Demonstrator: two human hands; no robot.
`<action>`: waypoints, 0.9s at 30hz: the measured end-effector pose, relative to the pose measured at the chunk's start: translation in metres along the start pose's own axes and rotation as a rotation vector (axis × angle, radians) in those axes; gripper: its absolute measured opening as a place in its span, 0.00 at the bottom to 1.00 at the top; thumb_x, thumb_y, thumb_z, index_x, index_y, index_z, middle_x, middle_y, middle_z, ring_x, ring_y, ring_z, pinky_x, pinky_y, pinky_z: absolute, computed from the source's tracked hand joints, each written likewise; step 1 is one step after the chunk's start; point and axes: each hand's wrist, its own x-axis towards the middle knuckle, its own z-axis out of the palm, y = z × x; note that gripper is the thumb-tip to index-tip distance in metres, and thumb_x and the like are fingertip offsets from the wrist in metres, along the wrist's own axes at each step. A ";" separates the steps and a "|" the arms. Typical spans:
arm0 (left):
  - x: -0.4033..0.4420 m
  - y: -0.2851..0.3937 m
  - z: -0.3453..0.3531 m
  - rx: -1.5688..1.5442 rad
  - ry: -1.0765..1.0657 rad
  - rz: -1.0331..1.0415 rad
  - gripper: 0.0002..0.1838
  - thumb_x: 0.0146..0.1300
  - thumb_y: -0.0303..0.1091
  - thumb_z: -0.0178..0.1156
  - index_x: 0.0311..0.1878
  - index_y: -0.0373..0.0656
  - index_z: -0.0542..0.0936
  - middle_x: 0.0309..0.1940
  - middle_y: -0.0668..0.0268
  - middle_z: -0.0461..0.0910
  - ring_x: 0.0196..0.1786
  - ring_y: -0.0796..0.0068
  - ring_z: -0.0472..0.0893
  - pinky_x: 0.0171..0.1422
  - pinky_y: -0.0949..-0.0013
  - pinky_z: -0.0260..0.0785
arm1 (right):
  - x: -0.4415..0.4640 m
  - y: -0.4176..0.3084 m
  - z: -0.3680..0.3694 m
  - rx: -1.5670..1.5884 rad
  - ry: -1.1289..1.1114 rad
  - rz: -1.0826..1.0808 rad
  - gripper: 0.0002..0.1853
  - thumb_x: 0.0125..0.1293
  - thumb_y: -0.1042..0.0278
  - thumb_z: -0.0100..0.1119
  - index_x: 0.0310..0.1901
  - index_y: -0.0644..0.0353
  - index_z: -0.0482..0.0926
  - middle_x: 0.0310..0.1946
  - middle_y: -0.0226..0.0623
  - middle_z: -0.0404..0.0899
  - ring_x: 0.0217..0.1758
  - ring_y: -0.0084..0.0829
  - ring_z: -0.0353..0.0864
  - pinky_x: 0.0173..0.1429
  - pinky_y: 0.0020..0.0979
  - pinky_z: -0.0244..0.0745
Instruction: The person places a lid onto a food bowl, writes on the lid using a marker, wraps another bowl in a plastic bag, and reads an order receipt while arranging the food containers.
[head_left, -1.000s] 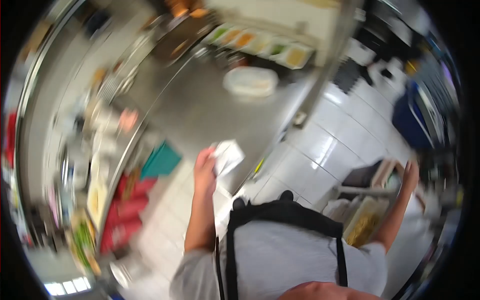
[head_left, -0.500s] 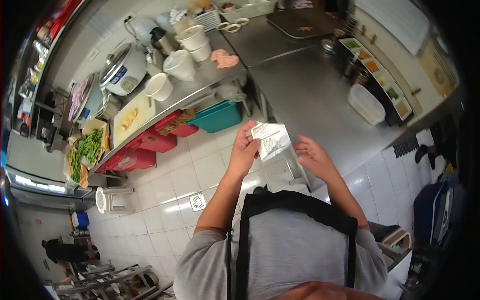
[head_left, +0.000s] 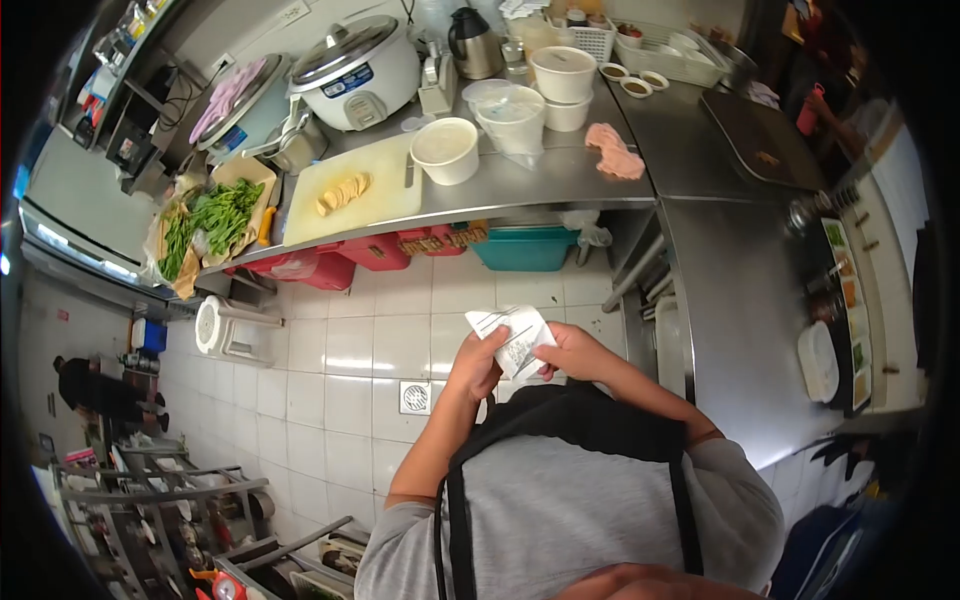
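A white printed paper slip (head_left: 518, 340), creased and tilted, is held between both hands in front of my apron. My left hand (head_left: 476, 364) pinches its left side, with the thumb on top. On the right side, my right hand (head_left: 572, 354) grips the lower edge with the thumb over the print. The fingers under the paper are partly hidden. Beyond the hands stands a steel counter (head_left: 480, 205) bearing a cutting board (head_left: 395, 205) with a sliced pale yellow food (head_left: 343, 194).
White tubs (head_left: 446, 152), a rice cooker (head_left: 355, 75), leafy greens (head_left: 228, 207) and a pink cloth (head_left: 613, 152) are on the counter. Teal (head_left: 525, 250) and red bins (head_left: 375, 252) sit beneath. A stool (head_left: 235, 328) stands left; another person (head_left: 100, 388) is at far left.
My right hand has come in from beside the slip and now grips it. My view has turned left, toward the counter with the cutting board. The slip is lower, nearer my body.
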 end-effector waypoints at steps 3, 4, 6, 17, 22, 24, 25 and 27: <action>0.026 0.015 -0.010 0.041 0.133 0.116 0.16 0.56 0.29 0.53 0.48 0.38 0.67 0.42 0.61 0.73 0.45 0.68 0.74 0.51 0.63 0.65 | 0.038 -0.002 -0.015 -0.043 -0.069 0.023 0.09 0.60 0.72 0.45 0.41 0.65 0.68 0.28 0.35 0.73 0.25 0.21 0.72 0.31 0.23 0.73; 0.038 0.022 -0.011 0.068 0.170 0.160 0.16 0.56 0.29 0.53 0.48 0.39 0.68 0.41 0.62 0.73 0.45 0.68 0.73 0.52 0.63 0.65 | 0.052 -0.003 -0.022 -0.060 -0.097 0.033 0.09 0.61 0.72 0.45 0.42 0.65 0.68 0.29 0.35 0.73 0.25 0.21 0.73 0.31 0.23 0.73; 0.064 0.039 -0.016 0.048 0.221 0.184 0.13 0.57 0.27 0.49 0.47 0.39 0.69 0.41 0.62 0.74 0.45 0.69 0.73 0.51 0.66 0.65 | 0.082 -0.010 -0.041 -0.123 -0.157 0.050 0.09 0.61 0.73 0.44 0.41 0.66 0.68 0.28 0.35 0.73 0.27 0.22 0.73 0.32 0.24 0.73; 0.167 0.182 -0.041 -0.081 0.395 0.565 0.18 0.41 0.19 0.41 0.40 0.34 0.70 0.36 0.62 0.75 0.42 0.70 0.75 0.47 0.72 0.66 | 0.292 -0.186 -0.156 -0.372 -0.176 -0.200 0.10 0.57 0.71 0.50 0.41 0.64 0.71 0.25 0.29 0.73 0.27 0.18 0.71 0.32 0.23 0.68; 0.154 0.202 -0.065 -0.263 0.447 0.774 0.09 0.43 0.23 0.42 0.32 0.41 0.67 0.23 0.62 0.71 0.23 0.69 0.71 0.29 0.66 0.67 | 0.441 -0.271 -0.188 -0.370 0.096 -0.058 0.13 0.54 0.59 0.54 0.35 0.59 0.74 0.23 0.29 0.72 0.25 0.20 0.70 0.26 0.22 0.65; 0.145 0.204 -0.067 -0.372 0.578 0.767 0.07 0.46 0.30 0.46 0.31 0.46 0.69 0.14 0.67 0.65 0.15 0.75 0.60 0.22 0.71 0.52 | 0.501 -0.259 -0.206 -0.386 0.289 0.089 0.17 0.52 0.53 0.56 0.34 0.60 0.75 0.25 0.32 0.73 0.29 0.22 0.72 0.28 0.26 0.66; 0.138 0.202 -0.080 -0.366 0.483 0.781 0.06 0.48 0.32 0.46 0.31 0.46 0.69 0.14 0.67 0.65 0.14 0.75 0.59 0.22 0.71 0.51 | 0.522 -0.256 -0.212 -0.406 0.367 0.165 0.19 0.51 0.52 0.56 0.35 0.60 0.75 0.27 0.34 0.74 0.31 0.25 0.73 0.30 0.28 0.67; 0.126 0.202 -0.104 -0.311 0.337 0.800 0.08 0.52 0.38 0.43 0.30 0.45 0.68 0.13 0.67 0.64 0.12 0.75 0.57 0.20 0.70 0.49 | 0.578 -0.227 -0.229 -0.425 0.495 0.156 0.23 0.49 0.49 0.57 0.37 0.62 0.76 0.32 0.38 0.76 0.37 0.29 0.75 0.36 0.31 0.69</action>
